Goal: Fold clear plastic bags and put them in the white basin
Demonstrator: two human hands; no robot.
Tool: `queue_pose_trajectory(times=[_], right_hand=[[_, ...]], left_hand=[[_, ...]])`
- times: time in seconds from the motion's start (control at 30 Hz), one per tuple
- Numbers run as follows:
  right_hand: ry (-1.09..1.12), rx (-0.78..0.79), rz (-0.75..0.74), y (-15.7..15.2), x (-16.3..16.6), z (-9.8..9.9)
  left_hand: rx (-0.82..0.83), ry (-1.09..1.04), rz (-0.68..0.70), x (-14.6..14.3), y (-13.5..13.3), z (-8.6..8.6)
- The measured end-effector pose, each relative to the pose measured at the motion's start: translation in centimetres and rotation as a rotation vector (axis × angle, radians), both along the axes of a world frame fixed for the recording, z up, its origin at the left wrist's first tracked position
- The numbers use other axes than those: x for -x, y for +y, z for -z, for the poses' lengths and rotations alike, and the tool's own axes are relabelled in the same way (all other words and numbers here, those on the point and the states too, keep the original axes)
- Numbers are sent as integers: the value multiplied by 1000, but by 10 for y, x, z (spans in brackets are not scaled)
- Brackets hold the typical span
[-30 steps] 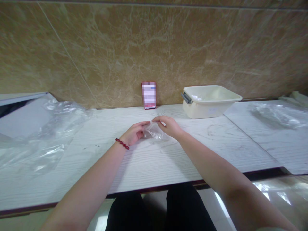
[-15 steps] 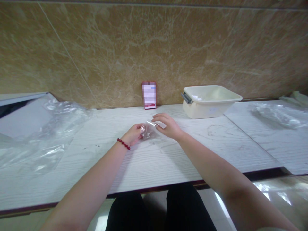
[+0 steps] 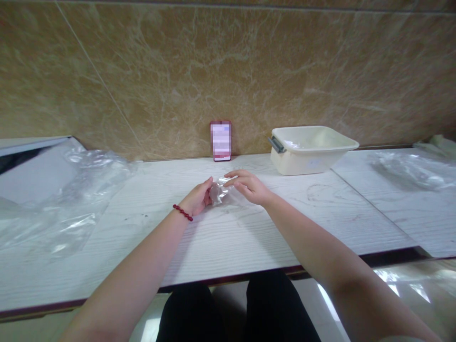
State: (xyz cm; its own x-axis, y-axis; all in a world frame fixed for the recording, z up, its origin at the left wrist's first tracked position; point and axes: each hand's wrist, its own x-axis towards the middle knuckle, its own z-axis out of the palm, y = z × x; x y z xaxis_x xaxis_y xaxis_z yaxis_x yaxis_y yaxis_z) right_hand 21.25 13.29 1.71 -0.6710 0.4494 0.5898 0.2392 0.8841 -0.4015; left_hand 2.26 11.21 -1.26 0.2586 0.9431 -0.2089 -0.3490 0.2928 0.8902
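Between my hands, just above the white wood-grain table, is a small clear plastic bag [image 3: 220, 191], crumpled and shiny. A faint pinkish rounded shape shows at its left end; I cannot tell whether that is something inside. My left hand [image 3: 200, 197], with a red bead bracelet at the wrist, grips this left end, thumb up and fingers curled behind it. From the right, my right hand [image 3: 250, 186] holds the bag's upper right part between bent fingers and thumb. The fingertips partly cover the film there.
A phone [image 3: 221, 141] in a red case leans on the marbled wall. Right of it stands a cream plastic bin [image 3: 302, 161] with a grey handle and some clear film inside. Large clear plastic sheeting [image 3: 81, 209] lies at the left, more clear bags [image 3: 416, 168] at the far right.
My left thumb has lifted and straightened upward. My right fingers have come down and left onto the bag, which is more bunched up between the hands.
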Motion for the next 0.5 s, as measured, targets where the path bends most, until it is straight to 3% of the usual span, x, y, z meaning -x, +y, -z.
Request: queue_pose_trajectory(times=[0.17,0.5], right_hand=[[-8,3,70,1,4,3],[35,67,184,0,11,7]], left_hand=[[-62,32,57,0,-3,-2],[-72,150,-22,-4,-4,0]])
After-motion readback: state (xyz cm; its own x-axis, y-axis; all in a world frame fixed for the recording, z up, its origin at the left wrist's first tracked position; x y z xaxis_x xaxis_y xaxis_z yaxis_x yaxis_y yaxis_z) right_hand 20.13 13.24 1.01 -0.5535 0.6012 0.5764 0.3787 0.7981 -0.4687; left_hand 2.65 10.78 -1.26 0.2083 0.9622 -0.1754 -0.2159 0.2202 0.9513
